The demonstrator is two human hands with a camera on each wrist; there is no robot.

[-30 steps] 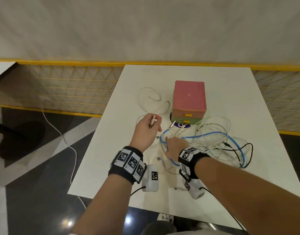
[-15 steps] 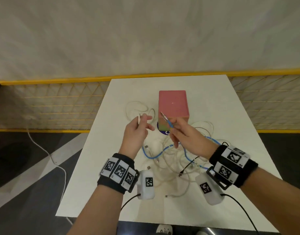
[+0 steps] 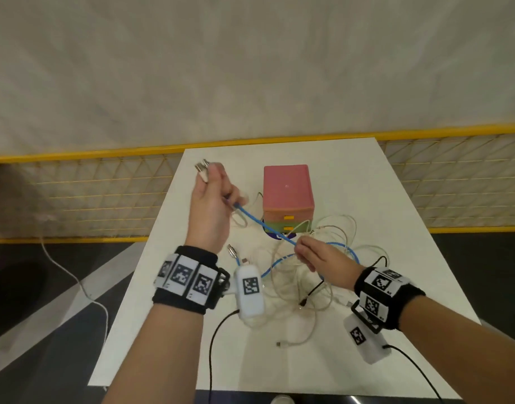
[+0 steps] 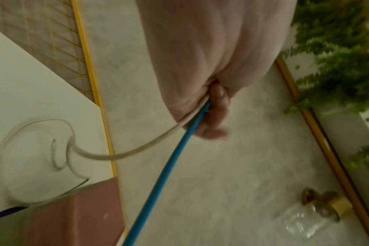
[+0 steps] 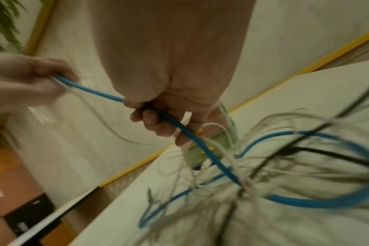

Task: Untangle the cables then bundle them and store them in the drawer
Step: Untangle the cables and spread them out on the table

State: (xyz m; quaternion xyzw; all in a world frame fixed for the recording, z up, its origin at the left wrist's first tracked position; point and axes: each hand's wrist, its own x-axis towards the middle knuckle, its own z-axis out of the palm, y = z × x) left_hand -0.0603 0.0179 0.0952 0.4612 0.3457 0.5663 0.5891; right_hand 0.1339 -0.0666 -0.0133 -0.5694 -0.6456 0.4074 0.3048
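Note:
My left hand (image 3: pixel 212 196) is raised over the table's left side and grips the ends of a white cable (image 4: pixel 137 149) and the blue cable (image 3: pixel 262 224), their plugs (image 3: pixel 202 169) sticking out above the fist. The blue cable runs taut down to my right hand (image 3: pixel 314 255), whose fingers curl round it (image 5: pixel 171 119). Below and right of that hand lies a tangle of white, blue and black cables (image 3: pixel 323 275). The small drawer unit (image 3: pixel 288 193), pink on top with a green bottom drawer and yellow handles, stands shut behind the tangle.
The white table (image 3: pixel 367 182) ends at a yellow-railed mesh fence (image 3: pixel 104 199) behind and to the left. A loose white cable loop (image 4: pixel 32 158) lies left of the drawer unit. A white cord (image 3: pixel 75 281) trails on the dark floor at left.
The blue cable's end passed from my right hand to my left, which rose up and left with both plugs. My right hand slid down along the blue cable toward the tangle.

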